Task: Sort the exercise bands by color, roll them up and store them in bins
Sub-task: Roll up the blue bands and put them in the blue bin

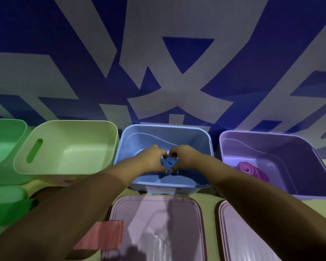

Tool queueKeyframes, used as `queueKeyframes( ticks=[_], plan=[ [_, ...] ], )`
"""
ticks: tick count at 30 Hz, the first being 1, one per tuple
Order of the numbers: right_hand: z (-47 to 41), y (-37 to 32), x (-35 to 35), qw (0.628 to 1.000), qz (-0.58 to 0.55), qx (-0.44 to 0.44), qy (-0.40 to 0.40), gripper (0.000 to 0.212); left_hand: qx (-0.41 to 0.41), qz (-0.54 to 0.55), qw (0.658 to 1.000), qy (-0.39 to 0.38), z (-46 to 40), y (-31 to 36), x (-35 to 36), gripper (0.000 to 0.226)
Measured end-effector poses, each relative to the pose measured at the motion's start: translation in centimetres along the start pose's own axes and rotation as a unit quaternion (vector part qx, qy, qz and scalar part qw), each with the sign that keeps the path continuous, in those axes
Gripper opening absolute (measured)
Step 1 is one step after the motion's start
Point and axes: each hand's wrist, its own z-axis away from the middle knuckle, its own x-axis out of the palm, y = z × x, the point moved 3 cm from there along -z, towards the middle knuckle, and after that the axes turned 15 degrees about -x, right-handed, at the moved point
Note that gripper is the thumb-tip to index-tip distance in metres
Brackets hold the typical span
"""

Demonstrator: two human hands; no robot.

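Both hands are pinching the rolled blue band (168, 162) between them, left hand (152, 158) on one side, right hand (183, 157) on the other, fingers curled round the coil so it can't spring open. The roll sits low inside the blue bin (205, 140), near the bottom, though I can't tell if it's touching down yet.

So I'd say this is the storing step for blue. Next move calls for letting go gently so the coil stays wound, then pulling both hands out.

The purple bin (271, 140) just to the right holds a rolled purple band (250, 169). The light green bin (68, 153) on the left looks unfilled, and a flat pink band (104, 234) lies nearer, probably next up.
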Motion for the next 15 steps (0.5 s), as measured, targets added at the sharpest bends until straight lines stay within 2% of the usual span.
queueKeyframes(
  ticks=[5, 8, 10, 12, 15],
  plan=[
    [0.5, -1.0, -0.3, 1.000, 0.011, 0.015, -0.016, 0.063, -0.015, -0.019, 1.000, 0.004, 0.9, -0.2, -0.6, 0.056],
    [2.0, -2.8, -1.8, 0.998, 0.022, 0.001, 0.052, 0.063, -0.016, 0.016, 0.999, 0.039, 3.2, -0.8, -2.4, 0.056],
    [3.8, -5.1, -3.1, 0.989, 0.003, -0.024, 0.149, 0.050, -0.005, 0.075, 0.993, 0.092, 5.9, -1.5, -3.9, 0.048],
    [6.0, -7.9, -3.9, 0.970, -0.017, -0.063, 0.236, 0.035, 0.018, 0.156, 0.972, 0.173, 9.3, -2.5, -5.1, 0.039],
    [9.1, -12.4, -2.6, 0.950, -0.035, -0.135, 0.280, 0.022, 0.058, 0.240, 0.921, 0.302, 14.8, -4.5, -5.4, 0.030]
  ],
)
